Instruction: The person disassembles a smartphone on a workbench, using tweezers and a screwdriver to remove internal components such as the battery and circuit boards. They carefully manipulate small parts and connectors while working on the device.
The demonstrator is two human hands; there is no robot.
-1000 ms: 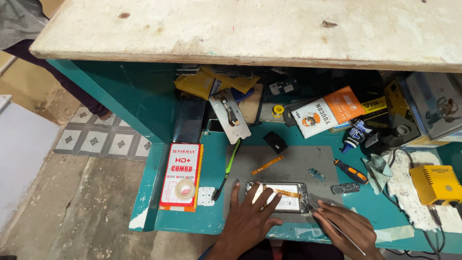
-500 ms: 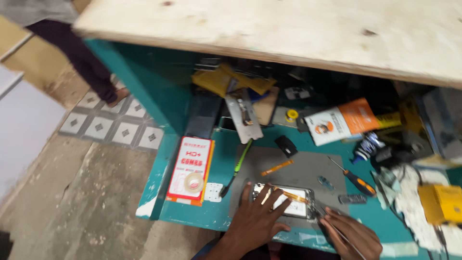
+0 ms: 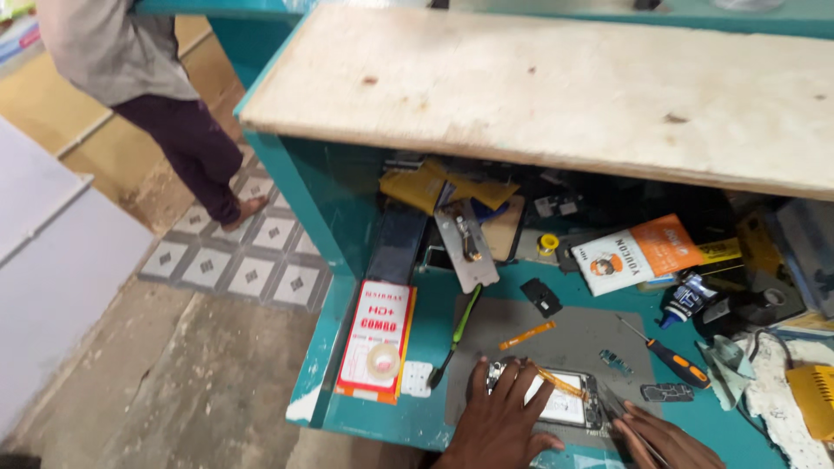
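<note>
Two hands: both at the bottom edge of the view, over one opened phone [image 3: 556, 401].
Left hand [image 3: 504, 426]: fingers spread, laid flat on the phone's left end, pressing it down.
Right hand [image 3: 665, 439]: closed in a pinch around one thin metal tool [image 3: 624, 415], whose tip touches the phone's right end.
Phone: lies open on one grey mat [image 3: 582, 343] at the front of the teal bench [image 3: 373, 421]; an orange strip crosses its inside.
Screwdrivers: two, one green-handled [image 3: 455, 334] left of the mat, one orange-handled [image 3: 673, 358] to the right.
Packets: one red and white flat pack [image 3: 375, 334] with one tape roll [image 3: 383, 360] on it.
Glue bottle [image 3: 684, 300]: one, blue-tipped, behind the mat.
Yellow unit [image 3: 812, 399]: one, far right.
Bystander: one person [image 3: 148, 78] standing on the floor, upper left.
</note>
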